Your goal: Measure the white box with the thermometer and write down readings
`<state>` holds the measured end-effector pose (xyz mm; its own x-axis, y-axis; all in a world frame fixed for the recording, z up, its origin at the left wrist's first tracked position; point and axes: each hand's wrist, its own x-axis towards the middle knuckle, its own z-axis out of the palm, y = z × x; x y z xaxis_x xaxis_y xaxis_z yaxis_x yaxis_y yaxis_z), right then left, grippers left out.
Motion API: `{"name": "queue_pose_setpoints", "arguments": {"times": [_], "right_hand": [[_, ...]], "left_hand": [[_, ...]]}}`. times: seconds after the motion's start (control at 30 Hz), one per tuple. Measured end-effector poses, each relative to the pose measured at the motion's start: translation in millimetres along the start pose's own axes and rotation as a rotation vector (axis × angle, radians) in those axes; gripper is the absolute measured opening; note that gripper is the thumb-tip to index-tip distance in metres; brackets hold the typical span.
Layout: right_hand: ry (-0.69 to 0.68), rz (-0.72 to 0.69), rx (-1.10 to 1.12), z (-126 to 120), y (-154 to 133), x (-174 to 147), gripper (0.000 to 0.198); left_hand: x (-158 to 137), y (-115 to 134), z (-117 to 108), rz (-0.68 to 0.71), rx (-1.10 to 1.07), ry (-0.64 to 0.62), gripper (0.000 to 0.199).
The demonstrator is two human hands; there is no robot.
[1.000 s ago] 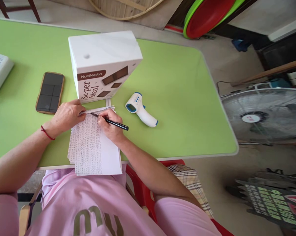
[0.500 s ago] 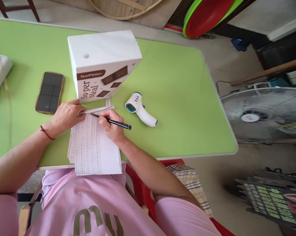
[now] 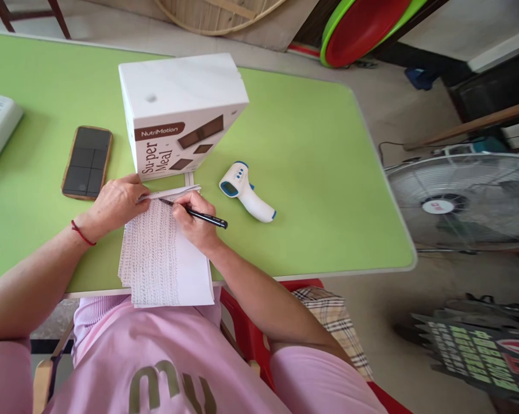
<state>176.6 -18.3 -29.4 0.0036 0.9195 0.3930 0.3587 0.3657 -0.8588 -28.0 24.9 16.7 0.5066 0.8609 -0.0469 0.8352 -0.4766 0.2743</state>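
My right hand (image 3: pixel 196 221) grips a black pen (image 3: pixel 207 217), its tip touching the upper part of a sheet of paper (image 3: pixel 194 276). Rows of small handwriting cover the sheet's left half, and its right half is blank. More written sheets lie beneath, overhanging the table's near edge. At the top of the sheets, my left hand (image 3: pixel 119 201) pinches a folded paper edge (image 3: pixel 168 193) between thumb and fingers. A white NutriMotion box (image 3: pixel 184 86) stands just beyond both hands. To the right of my right hand lies a white and blue infrared thermometer (image 3: pixel 248 192).
A phone (image 3: pixel 87 163) lies on the green table (image 3: pixel 311 172), left of the box. At the far left sits a white device (image 3: pixel 0 129), partly out of view. A floor fan (image 3: pixel 453 201) stands past the table's right end. A red chair (image 3: pixel 250 339) is below the near edge.
The pen's rear end has shifted slightly left as my right hand moves a little. My left hand, the sheets and the box stay in place.
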Motion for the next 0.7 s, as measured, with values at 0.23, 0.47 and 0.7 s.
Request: {"name": "queue_pose_setpoints", "arguments": {"times": [0.23, 0.47, 0.7], "right_hand": [[0.008, 0.024, 0.036, -0.9, -0.6, -1.0, 0.012], [-0.013, 0.042, 0.013, 1.1, 1.4, -0.8, 0.015], [0.034, -0.019, 0.046, 2.5, 1.8, -1.2, 0.014]], "left_hand": [[0.7, 0.4, -0.3, -0.008, -0.005, -0.007, 0.024], [0.8, 2.6, -2.2, -0.019, 0.011, -0.023, 0.024], [0.5, 1.4, -1.5, -0.026, 0.020, -0.031, 0.025]]}}
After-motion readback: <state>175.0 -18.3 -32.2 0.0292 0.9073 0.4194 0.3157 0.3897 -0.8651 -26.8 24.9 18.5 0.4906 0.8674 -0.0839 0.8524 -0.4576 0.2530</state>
